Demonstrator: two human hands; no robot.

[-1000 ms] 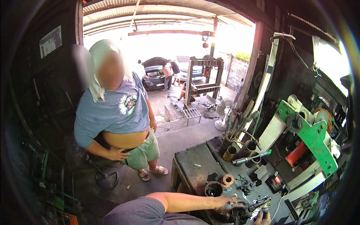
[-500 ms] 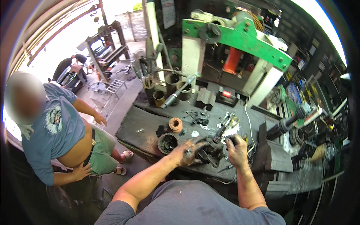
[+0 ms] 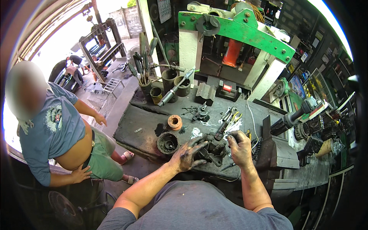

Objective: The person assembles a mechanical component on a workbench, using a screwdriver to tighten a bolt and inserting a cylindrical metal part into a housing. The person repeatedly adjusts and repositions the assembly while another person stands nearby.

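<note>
Fingers of my left hand have hold of the left side of a greasy dark metal part, near the close edge of the workbench. Right hand's curled up just beside it, but honestly I can't tell if I'm pinching anything. Black round housing's off left.

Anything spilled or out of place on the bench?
A dark patch beside the rust-brown collar could be spilled grease: it is blacker than the surrounding bench. Whitish smears near the left hand also stand out.
</note>
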